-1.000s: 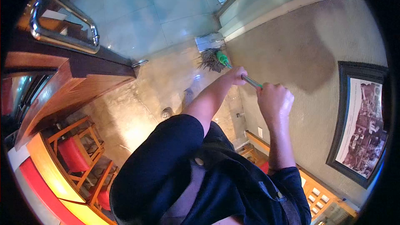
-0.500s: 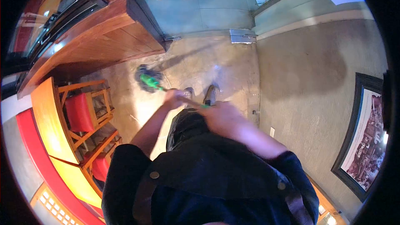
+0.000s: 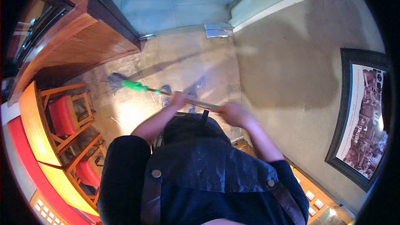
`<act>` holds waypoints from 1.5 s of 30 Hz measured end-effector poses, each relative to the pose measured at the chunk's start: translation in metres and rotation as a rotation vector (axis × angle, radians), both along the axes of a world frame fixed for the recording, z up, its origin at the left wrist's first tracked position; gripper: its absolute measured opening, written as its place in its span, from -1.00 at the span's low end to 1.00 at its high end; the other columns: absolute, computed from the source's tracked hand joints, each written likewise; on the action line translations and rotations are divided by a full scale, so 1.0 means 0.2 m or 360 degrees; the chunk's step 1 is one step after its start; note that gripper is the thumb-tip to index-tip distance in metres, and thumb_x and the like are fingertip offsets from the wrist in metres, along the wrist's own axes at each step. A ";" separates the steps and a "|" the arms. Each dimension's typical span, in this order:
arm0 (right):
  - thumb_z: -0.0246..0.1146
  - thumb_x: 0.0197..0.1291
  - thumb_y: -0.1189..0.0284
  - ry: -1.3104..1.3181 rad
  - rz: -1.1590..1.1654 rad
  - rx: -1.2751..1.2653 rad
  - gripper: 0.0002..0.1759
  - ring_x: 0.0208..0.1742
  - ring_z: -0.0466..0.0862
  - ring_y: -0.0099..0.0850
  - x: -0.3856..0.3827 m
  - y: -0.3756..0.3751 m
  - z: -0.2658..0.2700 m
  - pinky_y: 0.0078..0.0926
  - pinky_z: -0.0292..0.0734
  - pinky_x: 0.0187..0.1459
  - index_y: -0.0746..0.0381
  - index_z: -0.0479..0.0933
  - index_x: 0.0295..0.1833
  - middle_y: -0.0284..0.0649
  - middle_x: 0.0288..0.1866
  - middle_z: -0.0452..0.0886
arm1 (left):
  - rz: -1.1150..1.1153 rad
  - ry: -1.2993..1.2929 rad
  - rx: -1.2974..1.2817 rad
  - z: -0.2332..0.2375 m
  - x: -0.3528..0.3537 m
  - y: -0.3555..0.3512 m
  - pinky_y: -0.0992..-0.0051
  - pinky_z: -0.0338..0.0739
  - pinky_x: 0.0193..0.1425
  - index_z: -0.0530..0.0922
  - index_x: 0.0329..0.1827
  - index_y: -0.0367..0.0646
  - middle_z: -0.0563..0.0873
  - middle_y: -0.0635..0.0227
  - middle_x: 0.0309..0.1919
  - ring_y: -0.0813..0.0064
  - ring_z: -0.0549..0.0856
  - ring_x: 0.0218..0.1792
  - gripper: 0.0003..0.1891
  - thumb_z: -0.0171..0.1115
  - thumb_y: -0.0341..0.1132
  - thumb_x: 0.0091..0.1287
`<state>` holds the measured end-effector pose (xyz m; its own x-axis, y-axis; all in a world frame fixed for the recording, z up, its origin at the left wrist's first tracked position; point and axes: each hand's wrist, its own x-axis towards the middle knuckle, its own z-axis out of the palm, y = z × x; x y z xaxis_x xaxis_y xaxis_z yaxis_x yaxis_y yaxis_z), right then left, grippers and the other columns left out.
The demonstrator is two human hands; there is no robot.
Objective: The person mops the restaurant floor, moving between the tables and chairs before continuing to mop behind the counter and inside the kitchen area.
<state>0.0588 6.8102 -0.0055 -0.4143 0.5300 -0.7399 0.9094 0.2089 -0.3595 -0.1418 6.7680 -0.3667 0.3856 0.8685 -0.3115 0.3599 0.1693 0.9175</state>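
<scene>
A mop [image 3: 134, 86] with a bright green head clamp and grey strands slants across the floor in front of me. Its grey strands [image 3: 115, 82] rest on the floor at the left, near the wooden counter. My left hand [image 3: 178, 99] is wrapped round the middle of the handle, in front of my shoes. Further up, by the handle's upper end, my right hand [image 3: 234, 113] is closed on it at the right of my body. Both hands are slightly blurred. A dark apron [image 3: 196, 162] covers my front.
A wooden counter [image 3: 104, 37] stands at the upper left. Red-seated chairs [image 3: 63, 116] and a wooden table [image 3: 35, 125] are on the left. Ahead lies a glass door [image 3: 183, 4] with a metal fitting [image 3: 218, 30]. A framed picture [image 3: 361, 116] hangs on the right wall.
The mop head has shifted left across the floor, and its handle lies flatter. My right hand has moved right, with the left staying on the handle. My view has turned somewhat.
</scene>
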 end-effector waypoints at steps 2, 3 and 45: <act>0.13 0.10 0.24 -0.0445 -0.0410 0.0026 -0.72 -0.28 0.60 -0.20 0.33 -0.06 0.40 -0.26 0.46 -0.23 -0.11 0.56 -0.04 -0.12 -0.30 0.60 | -0.0370 0.0559 0.0610 0.65 0.57 0.08 0.32 0.36 -0.46 0.54 -0.65 -0.15 0.56 0.17 -0.64 0.27 0.57 -0.52 -0.75 0.19 -0.17 0.05; 0.17 0.06 0.25 -0.0589 -0.0445 0.0195 -0.75 -0.36 0.60 -0.20 0.43 -0.09 0.58 -0.29 0.47 -0.31 -0.11 0.59 -0.11 -0.12 -0.37 0.60 | -0.0424 0.0101 0.0783 0.72 0.79 0.09 0.25 0.33 -0.48 0.53 -0.66 -0.10 0.54 0.12 -0.65 0.15 0.54 -0.56 -0.74 0.21 -0.12 0.02; 0.19 0.02 0.24 -0.0803 -0.0421 0.0165 -0.62 -0.33 0.61 -0.13 0.49 -0.93 0.64 -0.19 0.50 -0.27 -0.22 0.49 0.03 -0.13 -0.38 0.61 | -0.0696 0.0215 0.0386 0.81 0.90 -0.75 0.13 0.41 -0.38 0.54 -0.61 -0.07 0.55 0.15 -0.64 0.09 0.57 -0.49 -0.83 0.29 -0.22 -0.26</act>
